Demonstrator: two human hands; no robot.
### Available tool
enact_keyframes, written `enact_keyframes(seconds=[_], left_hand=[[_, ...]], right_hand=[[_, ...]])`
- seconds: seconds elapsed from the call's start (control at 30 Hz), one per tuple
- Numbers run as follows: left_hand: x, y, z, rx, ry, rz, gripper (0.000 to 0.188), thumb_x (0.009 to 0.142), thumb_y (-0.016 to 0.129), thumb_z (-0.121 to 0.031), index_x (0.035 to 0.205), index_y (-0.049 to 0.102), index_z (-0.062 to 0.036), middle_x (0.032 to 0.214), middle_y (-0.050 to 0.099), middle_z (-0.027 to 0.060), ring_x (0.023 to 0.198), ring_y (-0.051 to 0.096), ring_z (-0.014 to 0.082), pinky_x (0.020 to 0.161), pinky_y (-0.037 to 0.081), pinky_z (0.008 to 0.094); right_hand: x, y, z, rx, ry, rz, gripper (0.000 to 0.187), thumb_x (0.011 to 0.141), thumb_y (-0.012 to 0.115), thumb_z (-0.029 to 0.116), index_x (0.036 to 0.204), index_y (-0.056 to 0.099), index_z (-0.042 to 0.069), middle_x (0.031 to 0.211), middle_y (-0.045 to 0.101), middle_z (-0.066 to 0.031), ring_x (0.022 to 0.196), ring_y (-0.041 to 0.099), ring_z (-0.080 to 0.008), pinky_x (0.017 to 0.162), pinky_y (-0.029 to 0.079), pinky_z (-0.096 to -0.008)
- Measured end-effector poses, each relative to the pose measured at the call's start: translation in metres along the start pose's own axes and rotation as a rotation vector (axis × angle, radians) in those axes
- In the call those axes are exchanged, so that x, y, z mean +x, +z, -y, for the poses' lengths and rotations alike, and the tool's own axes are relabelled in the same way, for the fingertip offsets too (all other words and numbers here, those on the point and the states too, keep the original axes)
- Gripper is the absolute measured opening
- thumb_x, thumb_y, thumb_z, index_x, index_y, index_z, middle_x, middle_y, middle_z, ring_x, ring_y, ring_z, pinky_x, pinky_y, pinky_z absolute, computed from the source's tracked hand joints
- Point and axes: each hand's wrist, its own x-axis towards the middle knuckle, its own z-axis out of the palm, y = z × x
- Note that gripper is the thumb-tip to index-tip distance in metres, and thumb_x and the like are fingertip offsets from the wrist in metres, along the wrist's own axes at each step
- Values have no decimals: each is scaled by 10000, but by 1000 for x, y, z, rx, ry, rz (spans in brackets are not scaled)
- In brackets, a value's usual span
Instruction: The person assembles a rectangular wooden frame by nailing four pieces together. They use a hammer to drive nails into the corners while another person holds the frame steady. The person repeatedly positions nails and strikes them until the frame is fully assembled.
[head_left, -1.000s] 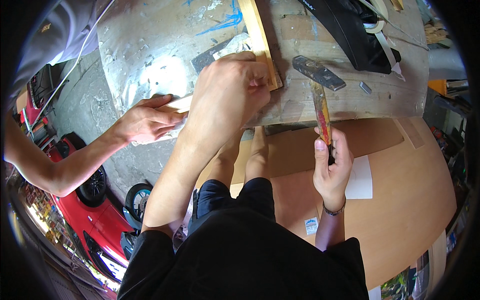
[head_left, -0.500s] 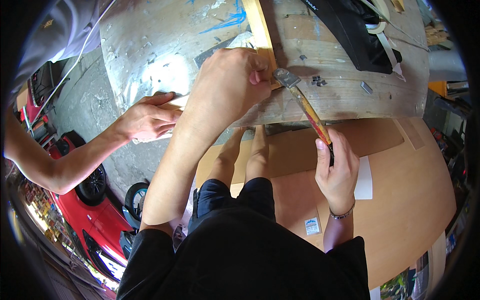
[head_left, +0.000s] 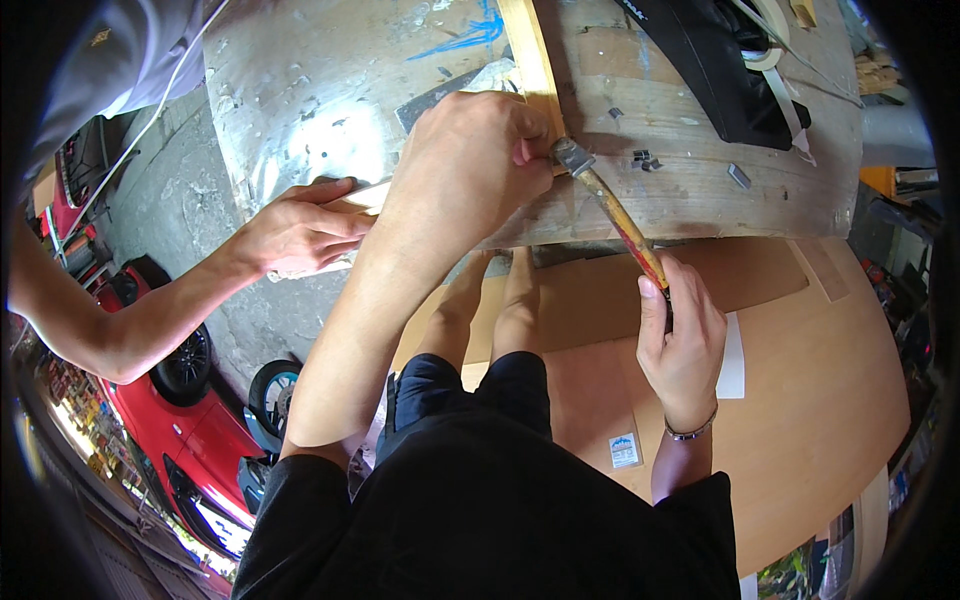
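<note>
My right hand (head_left: 683, 335) is closed round the lower end of a hammer (head_left: 625, 232) with a worn yellow and red handle. The hammer's metal head (head_left: 573, 156) is at the near end of a pale wooden strip (head_left: 530, 55), by my left fingers. My left hand (head_left: 478, 150) is curled over that end of the strip; its thumb and part of its grip are hidden. A second light strip (head_left: 372, 198) comes from the left and passes behind my left forearm. Another person's hand (head_left: 305, 232) holds its left part.
The worn worktable (head_left: 660, 205) carries small dark pieces (head_left: 645, 160), a grey block (head_left: 738, 176), a black bag (head_left: 705, 75) and a tape roll (head_left: 765, 50). Large brown boards (head_left: 800, 400) are below its near edge. A red car (head_left: 195, 440) stands at the left.
The hammer head has tilted slightly and sits a little closer to the strip's end. My left hand keeps its place on the strip. The whole view has shifted slightly.
</note>
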Motion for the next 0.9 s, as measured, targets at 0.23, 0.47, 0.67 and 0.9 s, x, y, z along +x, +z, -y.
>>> enact_keyframes(seconds=[0.23,0.47,0.67,0.9], left_hand=[[-1,3,3,-17,33,-36,100,752,745,-97,833,756,-39,791,724,112,781,724,302,741,579,391],[-5,-1,-1,-44,25,-66,159,790,793,-132,859,767,9,787,727,138,719,722,245,705,571,338],[-9,0,1,-100,-10,-87,193,802,818,-151,890,779,17,789,743,152,719,735,212,700,578,339],[-11,-2,3,-215,-51,-34,294,778,890,-165,987,784,12,883,779,124,761,752,231,751,600,347]], right_hand=[[-1,-1,3,20,35,6,232,1003,660,78,1203,624,-34,982,695,-172,815,703,-354,688,571,-414],[-6,-5,8,181,162,-78,218,1012,656,98,1177,639,-43,1030,707,-199,874,712,-376,749,566,-402],[-12,-1,14,238,222,-71,225,1014,661,94,1179,632,-56,1029,701,-206,885,704,-366,782,556,-379],[-16,2,17,250,229,-50,239,1013,662,87,1202,621,-54,1046,702,-210,904,706,-370,800,558,-380]])
